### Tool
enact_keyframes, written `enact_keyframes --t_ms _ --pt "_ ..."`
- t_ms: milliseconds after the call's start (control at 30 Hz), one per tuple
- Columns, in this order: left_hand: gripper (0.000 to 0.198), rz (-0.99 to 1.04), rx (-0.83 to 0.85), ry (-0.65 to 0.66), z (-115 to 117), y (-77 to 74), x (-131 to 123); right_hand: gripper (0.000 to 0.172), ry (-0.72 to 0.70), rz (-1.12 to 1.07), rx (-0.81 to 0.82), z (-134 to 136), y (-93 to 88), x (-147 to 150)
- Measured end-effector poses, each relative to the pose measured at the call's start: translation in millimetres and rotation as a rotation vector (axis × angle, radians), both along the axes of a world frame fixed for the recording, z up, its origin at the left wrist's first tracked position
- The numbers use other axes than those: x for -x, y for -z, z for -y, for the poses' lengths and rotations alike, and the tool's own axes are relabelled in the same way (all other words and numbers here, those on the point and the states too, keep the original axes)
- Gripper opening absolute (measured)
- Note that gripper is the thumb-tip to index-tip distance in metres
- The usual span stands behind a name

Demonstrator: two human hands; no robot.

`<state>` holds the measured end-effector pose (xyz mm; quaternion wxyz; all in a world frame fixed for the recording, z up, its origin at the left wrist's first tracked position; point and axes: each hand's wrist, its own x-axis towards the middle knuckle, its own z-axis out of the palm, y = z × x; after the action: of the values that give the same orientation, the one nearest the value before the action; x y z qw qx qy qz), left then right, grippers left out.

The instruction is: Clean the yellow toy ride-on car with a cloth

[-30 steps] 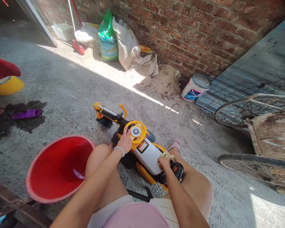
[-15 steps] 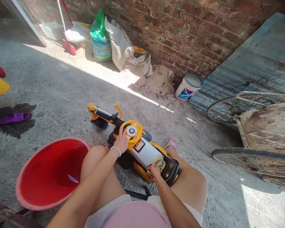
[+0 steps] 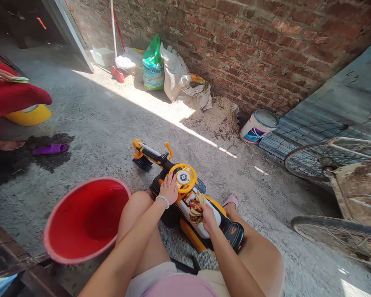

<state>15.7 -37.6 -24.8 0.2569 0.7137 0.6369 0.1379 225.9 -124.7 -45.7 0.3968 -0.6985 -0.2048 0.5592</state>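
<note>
A yellow and black ride-on toy excavator [image 3: 214,215] stands on the concrete between my legs. My left hand [image 3: 169,189] grips the left side of its yellow steering wheel [image 3: 190,189], fingers over the rim. In my right hand [image 3: 209,217] is a bunched, patterned cloth [image 3: 196,209], pressed on the white panel just behind the wheel. The toy's digger arm [image 3: 151,153] points away to the left. A large red tub [image 3: 57,243] sits beside my left knee; its inside looks wet.
At left, a person in red clothing [image 3: 15,94] sits by a yellow basin [image 3: 34,116] and a purple slipper [image 3: 50,149]. Sacks [image 3: 153,74], a grain pile [image 3: 214,117] and a paint bucket [image 3: 259,126] line the brick wall. A rusty cart [image 3: 358,185] stands right.
My right hand has moved the cloth forward from near the seat to behind the steering wheel. My left hand stays at the wheel. The view has turned left, showing more of the other person.
</note>
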Motion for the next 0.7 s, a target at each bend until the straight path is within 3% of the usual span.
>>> enact_keyframes --t_ms 100,167,333,533,700 --pt "0.069 -0.018 0.002 -0.017 2.1 -2.4 -3.0 0.027 -0.005 0.054 -0.077 -54.5 -27.5 -17.1" --pt "0.069 -0.024 -0.005 -0.018 3.0 -2.1 -3.4 0.036 -0.134 0.184 -0.148 -84.0 -39.8 -10.6" --pt "0.072 -0.031 -0.004 -0.011 3.0 0.2 -2.5 0.054 -0.473 0.835 -0.205 -116.7 -48.1 27.4" --pt "0.073 -0.035 0.039 -0.019 6.3 -2.9 -8.2 0.036 -0.775 1.14 -0.067 -147.3 -68.4 24.8" --pt "0.075 -0.045 0.048 -0.01 9.8 -2.2 -9.7 0.024 -1.027 1.301 -0.276 -180.4 -87.6 52.1"
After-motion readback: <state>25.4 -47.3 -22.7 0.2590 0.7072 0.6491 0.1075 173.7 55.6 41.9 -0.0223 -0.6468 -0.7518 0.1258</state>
